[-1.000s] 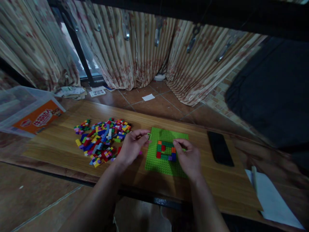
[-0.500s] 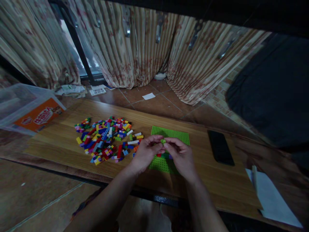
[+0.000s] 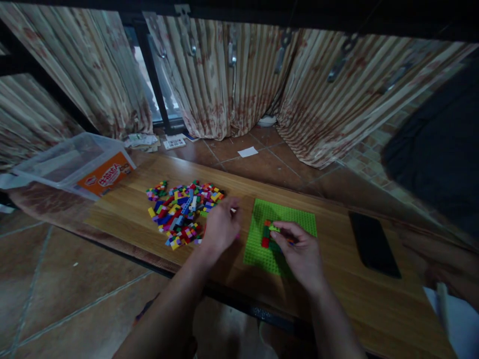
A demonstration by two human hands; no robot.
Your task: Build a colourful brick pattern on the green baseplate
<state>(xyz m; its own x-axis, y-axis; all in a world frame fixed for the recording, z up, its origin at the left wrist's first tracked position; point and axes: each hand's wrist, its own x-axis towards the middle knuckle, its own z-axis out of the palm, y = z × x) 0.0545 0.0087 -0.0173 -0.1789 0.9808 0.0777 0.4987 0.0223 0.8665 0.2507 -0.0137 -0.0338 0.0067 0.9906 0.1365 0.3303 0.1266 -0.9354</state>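
My right hand (image 3: 302,249) pinches a small light green brick (image 3: 274,228) between thumb and fingertips, over the green baseplate (image 3: 258,254). Close by that brick, a red brick (image 3: 265,242) sits on the baseplate among orange and dark green ones; my fingers hide part of this group. My left hand (image 3: 221,227) is at the right edge of the pile of loose bricks (image 3: 183,212), left of the baseplate. Its fingers are bent and blurred, and I cannot make out whether anything is in them.
On the wooden tabletop (image 3: 239,187), a black phone (image 3: 374,244) lies right of the baseplate. A clear plastic box (image 3: 71,162) with an orange label stands at the far left. White paper (image 3: 464,319) lies at the right end. Striped curtains (image 3: 243,80) hang behind.
My hands have parted. The left has moved away toward the brick pile, while the right has brought the light green brick over the bricks on the baseplate. The view has shifted left.
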